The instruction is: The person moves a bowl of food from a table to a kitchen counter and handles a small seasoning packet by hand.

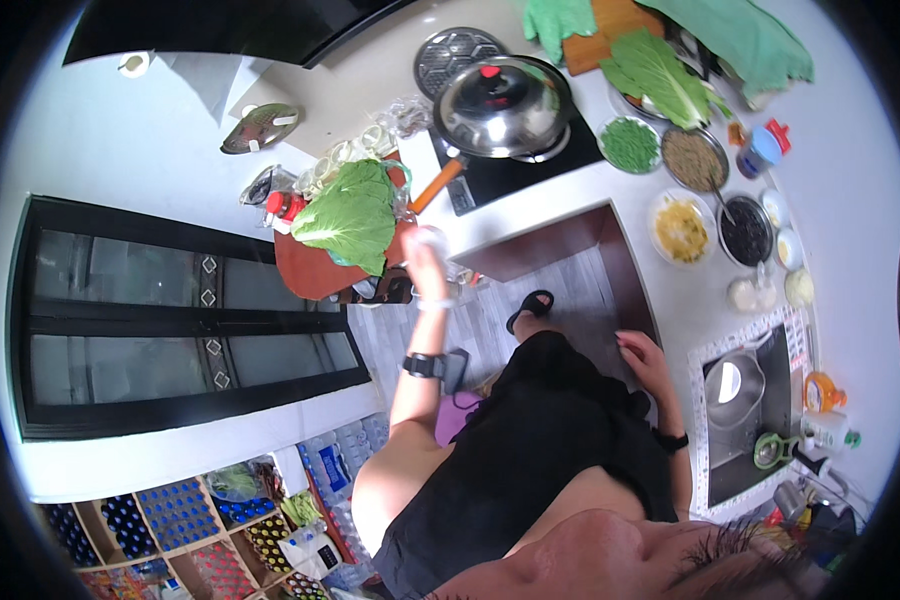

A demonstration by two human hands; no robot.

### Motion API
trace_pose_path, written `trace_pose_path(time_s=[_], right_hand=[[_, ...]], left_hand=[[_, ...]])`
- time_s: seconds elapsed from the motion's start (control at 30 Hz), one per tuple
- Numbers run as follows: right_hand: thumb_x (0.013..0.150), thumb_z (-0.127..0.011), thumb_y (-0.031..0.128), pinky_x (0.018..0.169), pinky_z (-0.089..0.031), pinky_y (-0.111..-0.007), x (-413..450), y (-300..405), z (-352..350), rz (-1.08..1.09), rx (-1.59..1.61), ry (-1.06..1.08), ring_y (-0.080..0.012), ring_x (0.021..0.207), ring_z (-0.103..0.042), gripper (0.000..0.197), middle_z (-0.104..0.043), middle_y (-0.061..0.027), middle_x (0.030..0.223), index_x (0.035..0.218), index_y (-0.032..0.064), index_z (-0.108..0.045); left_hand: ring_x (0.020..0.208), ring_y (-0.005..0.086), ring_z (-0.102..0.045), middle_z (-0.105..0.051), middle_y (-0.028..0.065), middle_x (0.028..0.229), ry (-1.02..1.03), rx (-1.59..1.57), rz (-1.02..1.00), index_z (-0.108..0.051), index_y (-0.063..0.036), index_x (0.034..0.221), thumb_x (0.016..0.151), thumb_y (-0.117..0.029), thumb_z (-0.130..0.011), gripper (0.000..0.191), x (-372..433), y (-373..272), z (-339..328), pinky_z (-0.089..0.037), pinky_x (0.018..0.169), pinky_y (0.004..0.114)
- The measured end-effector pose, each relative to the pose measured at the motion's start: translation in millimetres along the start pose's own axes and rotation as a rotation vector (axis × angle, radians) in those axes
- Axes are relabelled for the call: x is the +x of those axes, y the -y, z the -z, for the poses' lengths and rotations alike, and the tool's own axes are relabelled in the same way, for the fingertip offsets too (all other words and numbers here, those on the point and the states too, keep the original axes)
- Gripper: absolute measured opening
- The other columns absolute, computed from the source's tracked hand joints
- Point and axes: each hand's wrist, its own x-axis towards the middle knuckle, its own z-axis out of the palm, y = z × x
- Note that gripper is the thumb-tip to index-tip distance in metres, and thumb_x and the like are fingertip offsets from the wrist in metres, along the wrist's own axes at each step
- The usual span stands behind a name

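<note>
My left hand [422, 264] reaches forward beside the red-brown side table [316, 271]. It holds a small whitish object [429, 238], too blurred to name. Close to that hand, a large green lettuce leaf [356, 214] lies on the table, next to a red-capped jar [285, 206]. Hanging low near the counter's edge, my right hand [643, 360] has loosely bent fingers and nothing visible in it. Ahead stands a lidded steel wok [502, 112] on the black cooktop [487, 176], its orange-brown handle [439, 184] pointing toward the table.
Along the right counter [645, 195] stand chopped greens [630, 145], a bowl of brown minced food [694, 159], a yellow dish [682, 229] and a dark-filled bowl [746, 231]. A sink [750, 420] follows. Behind the left hand is a black-framed door [187, 315]; bottle crates [187, 525] stand lower left.
</note>
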Motion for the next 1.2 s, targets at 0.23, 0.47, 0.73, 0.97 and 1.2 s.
trace_pose_path(time_s=[0.23,0.47,0.73,0.97,1.2], right_hand=[[0.081,-0.049,0.012,0.069,-0.04,-0.019,15.2,-31.8,-10.1,-0.542,0.249,-0.347,-0.0101,0.082,-0.053,0.025,-0.057,-0.0032,0.093,0.104,0.003,-0.052],[0.083,-0.047,0.013,0.064,-0.039,-0.018,48.2,-20.0,-47.7,-0.691,0.242,-0.349,-0.0076,0.075,-0.051,0.022,-0.055,-0.0017,0.086,0.102,0.004,-0.05],[0.08,-0.048,0.007,0.06,-0.039,-0.017,25.0,13.4,-83.4,-0.827,0.285,-0.521,-0.0074,0.071,-0.05,0.021,-0.053,-0.0019,0.08,0.1,-0.0011,-0.049],[0.074,-0.051,0.011,0.068,-0.042,-0.026,17.0,17.8,-112.8,-0.955,0.109,-0.539,-0.0117,0.075,-0.051,0.03,-0.056,-0.008,0.085,0.1,-0.0038,-0.051],[0.074,-0.049,0.014,0.06,-0.043,-0.024,-1.0,30.3,-138.6,-0.938,0.158,-0.654,-0.013,0.071,-0.054,0.03,-0.058,-0.0082,0.082,0.1,-0.0021,-0.051]], left_hand=[[0.105,0.0262,-0.04,-0.042,0.0154,0.113,-0.34,-0.065,0.385,-0.026,0.0005,0.123,0.076,-0.016,-0.036,0.051,221.1,96.9,88.0,-0.031,0.088,0.031],[0.072,0.0378,-0.052,-0.053,0.0214,0.076,-0.611,0.384,0.306,-0.04,-0.0029,0.085,0.071,-0.006,-0.051,0.018,365.1,170.1,87.1,-0.038,0.067,0.041],[0.072,0.0306,-0.056,-0.059,0.0177,0.078,-0.287,0.77,0.279,-0.059,-0.0038,0.085,0.068,-0.012,-0.055,0.019,416.9,223.6,97.5,-0.044,0.063,0.038],[0.079,0.0309,-0.054,-0.055,0.0193,0.086,-0.004,1.068,0.157,-0.054,-0.0012,0.092,0.073,-0.028,-0.051,0.033,436.9,239.2,79.3,-0.042,0.07,0.037],[0.088,0.0343,-0.05,-0.049,0.0246,0.097,0.068,0.871,0.231,-0.045,0.0041,0.102,0.076,-0.036,-0.046,0.048,439.6,224.0,84.2,-0.039,0.078,0.037]])
